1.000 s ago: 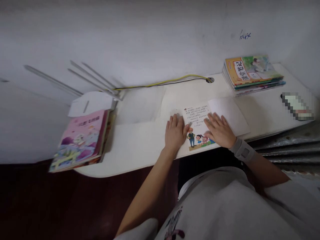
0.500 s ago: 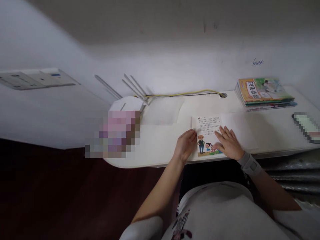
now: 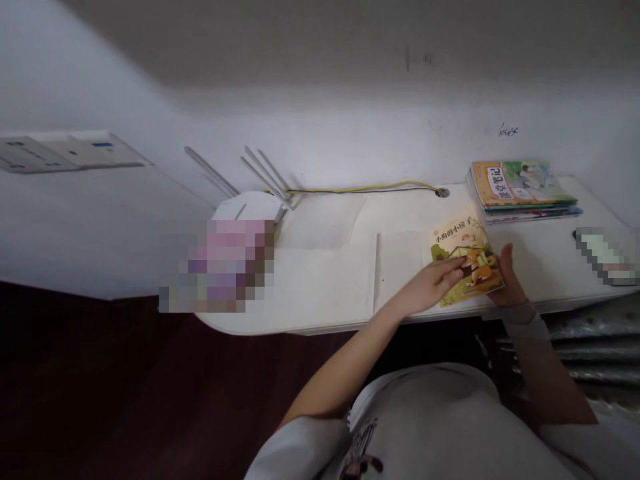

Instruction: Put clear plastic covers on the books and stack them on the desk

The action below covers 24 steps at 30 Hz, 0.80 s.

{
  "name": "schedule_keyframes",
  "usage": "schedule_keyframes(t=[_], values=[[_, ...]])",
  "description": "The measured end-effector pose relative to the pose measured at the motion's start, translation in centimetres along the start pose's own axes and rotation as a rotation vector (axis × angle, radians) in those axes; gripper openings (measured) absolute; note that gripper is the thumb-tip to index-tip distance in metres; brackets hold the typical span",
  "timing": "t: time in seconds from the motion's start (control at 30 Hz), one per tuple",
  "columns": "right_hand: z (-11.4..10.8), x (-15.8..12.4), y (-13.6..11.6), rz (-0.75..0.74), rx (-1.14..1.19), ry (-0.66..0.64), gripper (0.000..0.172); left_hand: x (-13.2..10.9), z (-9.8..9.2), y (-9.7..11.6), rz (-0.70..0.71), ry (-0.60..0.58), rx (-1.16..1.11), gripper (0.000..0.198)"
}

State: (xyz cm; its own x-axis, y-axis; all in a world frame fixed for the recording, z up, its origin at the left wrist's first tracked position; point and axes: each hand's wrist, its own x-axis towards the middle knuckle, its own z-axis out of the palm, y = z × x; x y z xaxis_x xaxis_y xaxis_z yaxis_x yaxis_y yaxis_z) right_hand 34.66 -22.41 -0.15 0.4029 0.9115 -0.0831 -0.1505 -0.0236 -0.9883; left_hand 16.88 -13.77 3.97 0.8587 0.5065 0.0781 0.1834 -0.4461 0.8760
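A thin picture book (image 3: 460, 270) with a yellow cover, a small house and an orange dog lies closed at the table's front edge, turned slightly. My left hand (image 3: 433, 283) reaches across from the left, its fingers stretched out flat over the cover. At the book's lower right edge is my right hand (image 3: 509, 280), with the thumb pointing up, apart from the book. Its other fingers are partly hidden behind that edge. To the left of the book, a clear plastic cover flap (image 3: 397, 270) lies spread on the table.
A stack of booklets (image 3: 525, 187) stands at the back right, with a blurred phone-like thing (image 3: 607, 257) farther right. A white router (image 3: 247, 205) and a pixelated pink item (image 3: 233, 257) occupy the left end. Another clear sheet (image 3: 325, 223) and a yellow cable (image 3: 360, 189) lie behind.
The book was open at a page of text and a drawing; now its front cover shows. My left hand has moved right onto the cover, and my right hand has shifted right to the edge.
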Motion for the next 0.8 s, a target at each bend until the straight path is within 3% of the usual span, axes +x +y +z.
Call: schedule_keyframes(t=[0.13, 0.27, 0.37, 0.47, 0.63, 0.8], values=[[-4.4, -0.3, 0.4, 0.176, 0.125, 0.021, 0.058, 0.0, 2.7, -2.8, -0.131, 0.11, 0.598, 0.06], [-6.8, 0.2, 2.9, 0.041, -0.154, 0.21, 0.066, -0.6, 3.8, -6.3, -0.114, 0.121, 0.805, 0.056], [-7.2, 0.4, 3.6, -0.142, -0.558, 0.313, 0.064, -1.0, 3.8, -7.0, -0.067, 0.144, 0.812, 0.053], [-7.0, 0.2, 3.2, -0.191, -0.824, 0.293, 0.065, -1.0, 3.8, -6.9, -0.068, 0.158, 0.735, 0.051], [-6.2, -0.5, 2.6, -0.213, -0.864, 0.206, 0.068, -0.9, 3.7, -6.8, -0.063, 0.194, 0.61, 0.051], [-5.6, -1.1, 1.2, -0.207, -0.684, 0.222, 0.066, -0.9, 3.7, -6.6, -0.086, 0.188, 0.594, 0.052]])
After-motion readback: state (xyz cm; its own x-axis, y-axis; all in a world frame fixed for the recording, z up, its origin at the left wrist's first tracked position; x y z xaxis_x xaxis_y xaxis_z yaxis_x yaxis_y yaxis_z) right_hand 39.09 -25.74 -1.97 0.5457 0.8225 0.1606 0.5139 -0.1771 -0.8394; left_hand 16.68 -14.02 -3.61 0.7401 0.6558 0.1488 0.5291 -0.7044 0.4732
